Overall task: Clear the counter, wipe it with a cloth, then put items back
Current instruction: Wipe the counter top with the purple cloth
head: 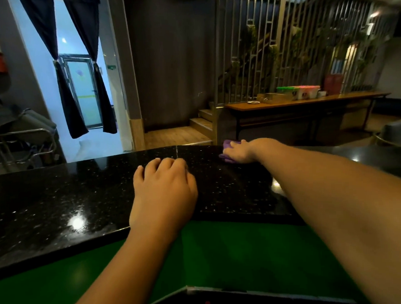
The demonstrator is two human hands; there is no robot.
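Nearest: green ledge (235, 254) below the counter edge, nothing on it w/in reach. Above it the black speckled counter (58, 201) runs L-R across the view and looks bare of items, so I judge the clearing is done and the wipe is in hand. Left hand (162, 191) rests mid-counter near the front edge, fingers loosely curled, holding nothing, prob. just bracing. Right arm reaches out diagonally past it to the far edge. There the right hand (240, 151) lies palm-down on the purple cloth (227, 145), which shows bunched at the fingertips, just R of the counter seam. Can't tell if the fingers curl round it or only press. Hands well apart; cloth is fwd and R of the left hand, so the right one owns the stroke. From full reach, the next pass likely goes back toward the body or L along the far edge. Beyond, a long wooden table (354, 96) holds boxes, poss. the removed items.
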